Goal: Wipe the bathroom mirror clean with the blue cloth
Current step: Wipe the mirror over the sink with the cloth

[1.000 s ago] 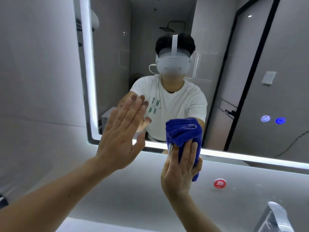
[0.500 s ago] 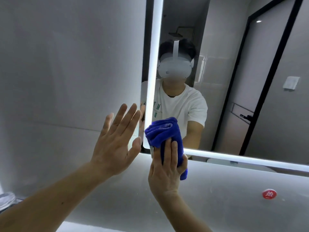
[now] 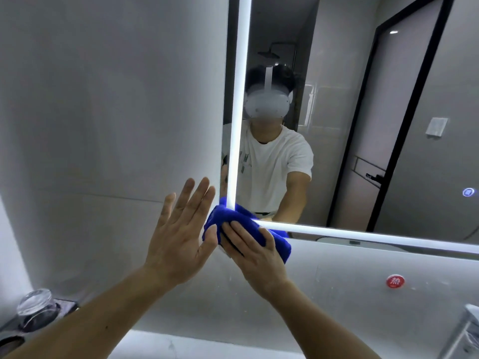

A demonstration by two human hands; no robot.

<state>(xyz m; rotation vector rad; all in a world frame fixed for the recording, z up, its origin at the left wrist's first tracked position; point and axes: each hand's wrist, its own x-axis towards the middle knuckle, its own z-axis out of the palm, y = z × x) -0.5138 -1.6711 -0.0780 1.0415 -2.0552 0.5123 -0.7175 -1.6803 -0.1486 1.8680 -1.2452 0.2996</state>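
Since the blue cloth (image 3: pixel 225 218) is jammed right into the bottom-left corner of the mirror (image 3: pixel 350 112), where the two light strips (image 3: pixel 239 112) meet, I'd guess this is edge work, the fiddly bit where grime collects. Right hand (image 3: pixel 255 257) lies on top of the folded wad, its fingers (image 3: pixel 234 230) flat and close together. They're pressing it onto the glass rather than gripping it, as far as I can tell. Left hand (image 3: pixel 178 234) is flat on the wall tile (image 3: pixel 103 125) just beside the mirror's left edge, fingers straight and slightly apart, holding nothing. Looks like a brace so the person can lean in.

Readable stuff: a round red sticker (image 3: pixel 395 281) on the wall under the mirror's bottom edge says 热 (hot). Green lettering on the reflected T-shirt (image 3: pixel 280 161) is cut off by the strip, can't read it. A blue touch icon (image 3: pixel 468 192) glows near the mirror's right edge.
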